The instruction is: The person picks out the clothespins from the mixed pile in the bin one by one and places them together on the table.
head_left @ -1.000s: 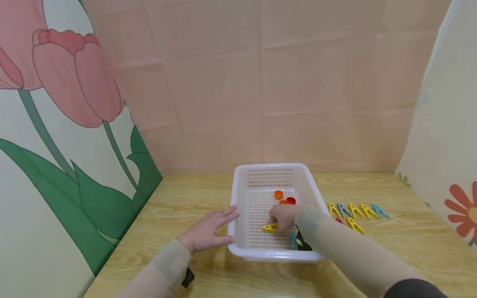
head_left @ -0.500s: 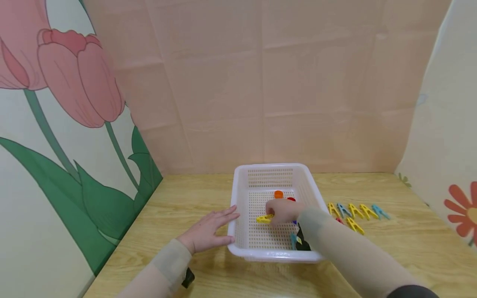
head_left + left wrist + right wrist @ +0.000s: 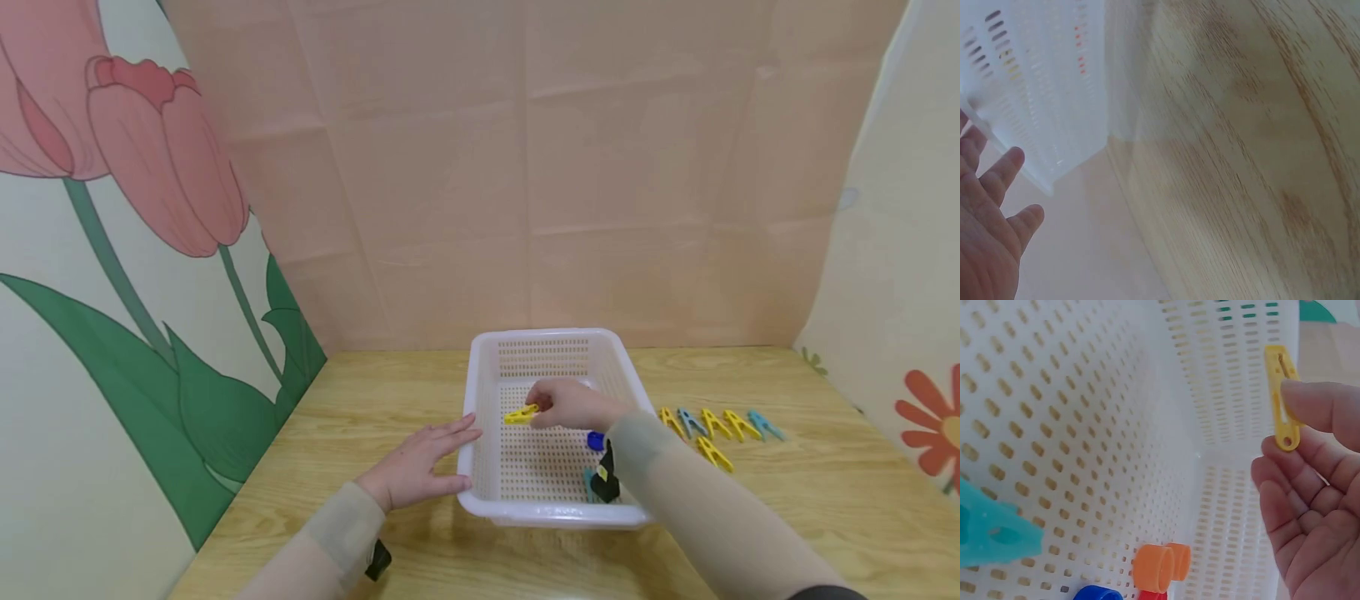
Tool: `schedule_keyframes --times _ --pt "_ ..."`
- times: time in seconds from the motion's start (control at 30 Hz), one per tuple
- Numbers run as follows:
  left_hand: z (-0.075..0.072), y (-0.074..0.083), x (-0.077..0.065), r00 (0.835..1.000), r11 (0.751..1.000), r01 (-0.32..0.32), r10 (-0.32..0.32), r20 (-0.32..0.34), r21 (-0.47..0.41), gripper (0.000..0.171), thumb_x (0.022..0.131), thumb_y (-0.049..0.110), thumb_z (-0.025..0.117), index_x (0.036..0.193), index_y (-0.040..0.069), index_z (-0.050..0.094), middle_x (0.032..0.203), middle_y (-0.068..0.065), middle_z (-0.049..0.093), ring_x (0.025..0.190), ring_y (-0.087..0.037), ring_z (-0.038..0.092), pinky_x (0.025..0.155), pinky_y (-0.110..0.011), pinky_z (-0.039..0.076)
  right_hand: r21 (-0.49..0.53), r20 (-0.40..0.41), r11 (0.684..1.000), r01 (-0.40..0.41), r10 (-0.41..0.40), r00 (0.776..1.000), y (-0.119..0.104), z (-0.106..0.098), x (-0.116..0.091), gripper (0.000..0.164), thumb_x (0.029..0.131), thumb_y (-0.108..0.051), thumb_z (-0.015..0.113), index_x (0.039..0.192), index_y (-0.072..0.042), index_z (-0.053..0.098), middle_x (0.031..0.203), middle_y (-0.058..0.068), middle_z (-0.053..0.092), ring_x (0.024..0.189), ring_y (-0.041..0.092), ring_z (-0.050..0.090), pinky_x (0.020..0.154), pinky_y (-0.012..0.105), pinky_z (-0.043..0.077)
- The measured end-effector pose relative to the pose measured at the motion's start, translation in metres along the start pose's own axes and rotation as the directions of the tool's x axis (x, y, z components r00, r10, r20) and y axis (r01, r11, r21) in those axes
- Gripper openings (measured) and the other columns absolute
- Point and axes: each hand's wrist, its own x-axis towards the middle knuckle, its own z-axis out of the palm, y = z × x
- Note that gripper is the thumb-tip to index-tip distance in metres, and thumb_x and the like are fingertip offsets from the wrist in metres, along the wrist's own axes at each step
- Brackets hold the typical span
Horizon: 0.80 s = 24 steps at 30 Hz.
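Note:
My right hand [image 3: 573,404] is over the inside of a white perforated plastic basket [image 3: 480,500], pinching a yellow clothespin [image 3: 521,414] between thumb and fingers. The right wrist view shows that clothespin [image 3: 1283,400] raised above the basket floor. My left hand [image 3: 420,462] rests with straight fingers on the basket's left rim. On the basket floor lie a blue bottle cap [image 3: 596,440] and a light blue clothespin [image 3: 589,483], partly behind the right wrist's camera. Orange caps [image 3: 1154,567] and a bit of a red cap [image 3: 1152,595] show in the right wrist view; the hand hides them from the head view.
Right of the basket, several clothespins lie on the wooden table [image 3: 375,392]: yellow clothespins [image 3: 714,454] and bluish ones, among them a light blue clothespin [image 3: 765,425]. A paper-covered wall [image 3: 525,167] stands behind the basket, with a tulip-painted wall [image 3: 157,167] to the left.
My right hand has moved up and away from the basket's near side, carrying the yellow clothespin leftward and upward. The blue cap has come into view. My left hand stays at the rim.

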Motion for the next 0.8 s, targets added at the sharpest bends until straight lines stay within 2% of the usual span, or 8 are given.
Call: schedule_keyframes --times 0.17,0.37,0.5,0.57,0.73,0.8 --pt "0.0 0.001 0.0 1.0 1.0 0.001 -0.001 -0.003 0.011 0.07 0.09 0.053 0.057 0.15 0.024 0.036 0.158 0.012 0.017 0.142 -0.021 0.027 0.114 -0.055 0.017 0.058 -0.047 0.998 0.016 -0.013 0.999 -0.002 -0.004 -0.001 0.02 0.083 -0.022 0.075 0.1 -0.017 0.066 0.09 -0.004 0.064 0.085 0.015 0.058 0.078 0.034 0.05" --pt "0.0 0.0 0.0 1.0 1.0 -0.005 0.006 -0.01 0.021 0.069 0.09 0.051 0.058 0.149 0.024 0.037 0.158 0.01 0.019 0.142 -0.02 0.027 0.114 -0.055 0.017 0.076 -0.096 0.994 0.08 -0.073 0.993 -0.003 -0.005 -0.002 0.022 0.081 -0.021 0.076 0.1 -0.016 0.066 0.092 -0.003 0.064 0.088 0.015 0.057 0.079 0.034 0.049" --pt "0.0 0.0 0.0 1.0 1.0 -0.007 0.007 -0.007 0.026 0.069 0.09 0.051 0.058 0.149 0.023 0.037 0.159 0.005 0.02 0.142 -0.021 0.027 0.114 -0.055 0.017 0.119 -0.106 0.989 0.085 -0.073 0.992 -0.004 -0.007 -0.003 0.023 0.081 -0.021 0.076 0.101 -0.016 0.066 0.096 0.0 0.063 0.085 0.018 0.057 0.066 0.035 0.052" --pt "-0.001 0.001 0.0 1.0 1.0 -0.005 0.005 -0.002 0.023 0.069 0.09 0.051 0.058 0.15 0.023 0.037 0.159 0.004 0.021 0.142 -0.021 0.026 0.114 -0.055 0.016 0.125 -0.112 0.988 0.091 -0.077 0.991 -0.005 -0.008 -0.004 0.024 0.082 -0.022 0.075 0.103 -0.016 0.066 0.099 0.001 0.063 0.087 0.019 0.057 0.063 0.036 0.053" --pt "-0.001 0.001 0.001 1.0 1.0 0.002 -0.002 0.007 0.015 0.069 0.09 0.052 0.057 0.15 0.024 0.037 0.159 0.004 0.02 0.143 -0.021 0.025 0.114 -0.056 0.015 0.075 -0.145 0.993 0.094 -0.083 0.986 -0.006 -0.013 -0.006 0.026 0.083 -0.028 0.074 0.105 -0.019 0.066 0.104 -0.001 0.063 0.098 0.018 0.056 0.084 0.041 0.049" --pt "-0.001 0.001 0.001 1.0 1.0 0.002 -0.002 0.006 0.014 0.069 0.09 0.052 0.057 0.15 0.023 0.037 0.159 0.004 0.02 0.143 -0.022 0.026 0.114 -0.057 0.016 0.059 -0.159 0.993 0.1 -0.089 0.983 -0.007 -0.016 -0.006 0.025 0.083 -0.029 0.074 0.104 -0.019 0.066 0.103 -0.001 0.063 0.099 0.019 0.056 0.089 0.043 0.047"
